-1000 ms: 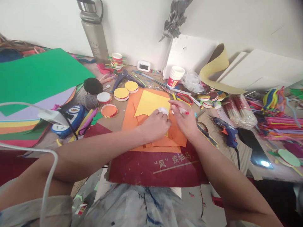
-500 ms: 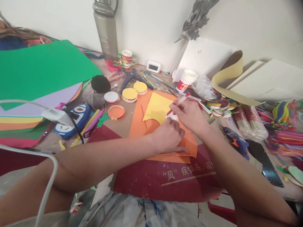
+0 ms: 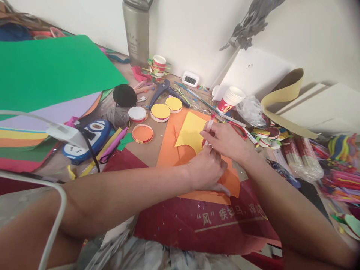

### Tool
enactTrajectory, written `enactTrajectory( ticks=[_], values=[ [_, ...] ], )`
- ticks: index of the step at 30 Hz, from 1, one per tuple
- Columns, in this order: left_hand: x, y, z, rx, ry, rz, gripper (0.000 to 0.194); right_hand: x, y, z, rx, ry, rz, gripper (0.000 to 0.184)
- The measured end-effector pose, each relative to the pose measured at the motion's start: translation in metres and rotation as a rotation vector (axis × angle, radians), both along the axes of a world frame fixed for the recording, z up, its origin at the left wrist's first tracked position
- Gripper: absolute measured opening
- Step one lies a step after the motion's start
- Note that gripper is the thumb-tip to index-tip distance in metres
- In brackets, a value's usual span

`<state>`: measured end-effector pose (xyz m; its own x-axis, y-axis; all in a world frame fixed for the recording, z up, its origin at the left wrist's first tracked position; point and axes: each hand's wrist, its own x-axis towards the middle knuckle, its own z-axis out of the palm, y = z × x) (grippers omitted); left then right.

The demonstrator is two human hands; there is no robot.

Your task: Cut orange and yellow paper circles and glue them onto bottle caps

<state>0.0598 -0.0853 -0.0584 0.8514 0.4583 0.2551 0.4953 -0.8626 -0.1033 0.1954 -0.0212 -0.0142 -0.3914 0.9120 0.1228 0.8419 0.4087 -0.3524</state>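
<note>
My right hand is closed round a pen with a pale barrel and a red end, held upright. Just below it, my left hand has curled fingers pressing on a small white paper-cup bottom with a red edge, mostly hidden by both hands. Its thumb stretches out over the orange paper. Under the hands lies a yellow sheet with a curved cut-out, on top of the orange paper. A dark red board is beneath them.
Left of the papers are cup bottoms with yellow, orange and white faces. Behind stand stacked paper cups, a clock and a bottle. A blue power strip and green paper lie left; red-handled scissors lie right.
The pen has swung from leaning right to nearly upright as my right hand turned. The white cup bottom is now more covered by my hands. The view has shifted slightly.
</note>
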Motion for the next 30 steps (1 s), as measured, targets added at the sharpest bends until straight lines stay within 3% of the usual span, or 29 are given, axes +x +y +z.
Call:
enactTrajectory(
  ticks=[3, 10, 16, 30],
  values=[
    [0.001, 0.000, 0.000, -0.012, 0.004, -0.007, 0.088, 0.000, 0.004, 0.001, -0.056, -0.003, -0.022, 0.027],
    [-0.001, 0.001, 0.001, -0.005, -0.022, -0.001, 0.086, 0.010, 0.025, -0.004, 0.003, 0.011, -0.021, 0.033],
    [-0.001, 0.002, 0.000, 0.016, -0.006, -0.005, 0.093, 0.020, 0.039, -0.010, -0.030, 0.077, -0.121, 0.033],
    [-0.007, 0.003, 0.003, 0.067, 0.036, 0.016, 0.091, 0.040, 0.028, -0.023, -0.137, 0.366, -0.322, 0.034]
  ],
)
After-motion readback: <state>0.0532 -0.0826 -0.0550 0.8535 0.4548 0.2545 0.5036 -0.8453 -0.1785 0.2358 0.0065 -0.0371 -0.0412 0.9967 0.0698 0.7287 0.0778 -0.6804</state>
